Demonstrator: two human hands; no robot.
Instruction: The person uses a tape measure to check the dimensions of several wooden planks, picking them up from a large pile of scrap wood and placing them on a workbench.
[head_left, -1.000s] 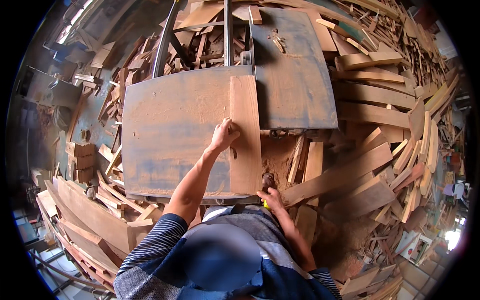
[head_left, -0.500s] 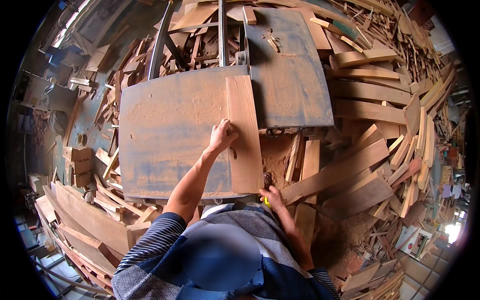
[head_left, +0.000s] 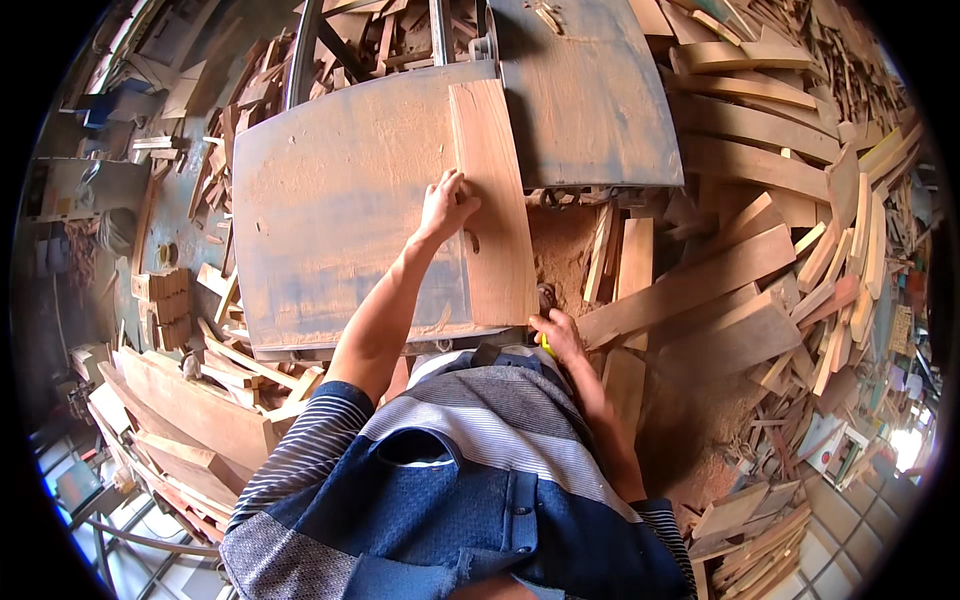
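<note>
A long flat wooden board (head_left: 495, 210) lies lengthwise along the right edge of a dusty, blue-grey metal table (head_left: 330, 200). Against the board's left edge rests my left hand (head_left: 448, 208), its fingers curled and the thumb side over the wood. Whether anything is inside that curl is hidden. A dark slot or notch shows at the board's left edge just below the hand. At the board's near right corner, my right hand (head_left: 560, 335) is closed around a small yellow-green thing (head_left: 546, 345), mostly covered by the fingers.
A second metal table (head_left: 590, 100) adjoins at the far right, with wood bits on it. Dark metal uprights (head_left: 303, 55) stand beyond the first table. Curved boards (head_left: 745, 135) and offcuts pile up at right; more planks (head_left: 190, 405) lie at left. Sawdust (head_left: 565, 245) fills the gap.
The view has shifted, so tables and board sit higher in it. Both hands keep about the same places at the board, the left still curled at its left edge.
</note>
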